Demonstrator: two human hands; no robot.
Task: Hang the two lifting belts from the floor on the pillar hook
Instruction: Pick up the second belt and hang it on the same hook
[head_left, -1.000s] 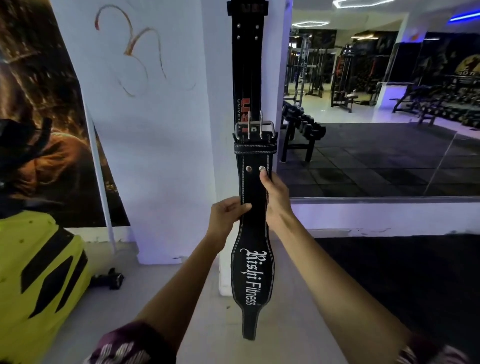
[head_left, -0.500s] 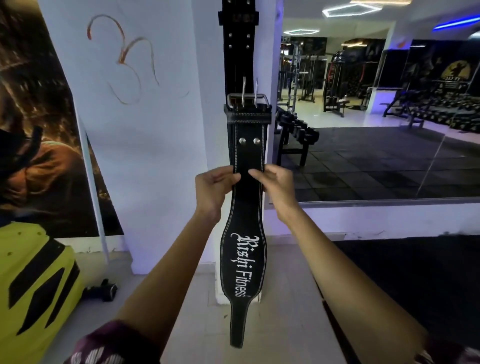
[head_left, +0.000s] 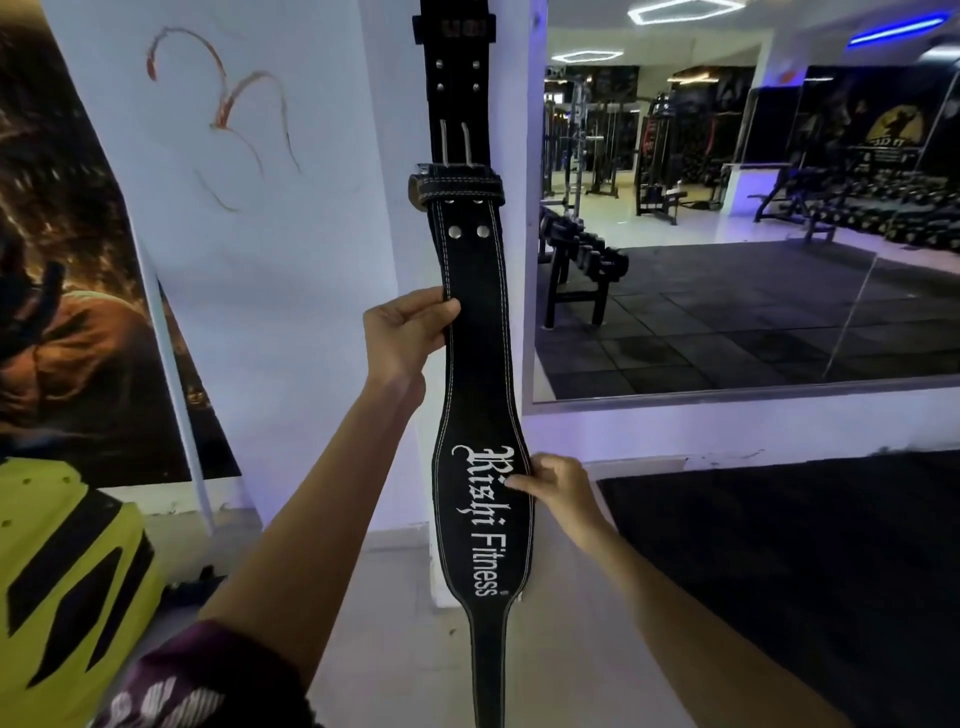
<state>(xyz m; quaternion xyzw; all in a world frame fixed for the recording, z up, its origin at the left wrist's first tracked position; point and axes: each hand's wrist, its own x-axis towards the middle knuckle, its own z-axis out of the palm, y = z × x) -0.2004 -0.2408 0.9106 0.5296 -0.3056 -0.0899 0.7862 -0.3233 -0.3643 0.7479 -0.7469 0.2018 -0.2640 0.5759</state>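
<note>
A black lifting belt (head_left: 480, 364) with white stitching and "Rishi Fitness" lettering is held upright in front of the white pillar (head_left: 291, 270). Its steel buckle prongs (head_left: 454, 145) point up. Behind it a second black belt (head_left: 460, 67) hangs flat against the pillar, its top cut off by the frame; the hook is out of sight. My left hand (head_left: 405, 332) pinches the front belt's left edge below the rivets. My right hand (head_left: 558, 486) touches the belt's right edge at the lettering, fingers curled on it.
A large wall mirror (head_left: 727, 234) to the right reflects a dumbbell rack and gym machines. Black rubber matting (head_left: 805, 571) covers the floor at right. A yellow-and-black object (head_left: 62, 582) sits at lower left, with a dark poster (head_left: 67, 291) on the left wall.
The belt has been lifted higher along the pillar. My right hand slid down from beside my left hand to the lettered wide part; my left hand kept its grip.
</note>
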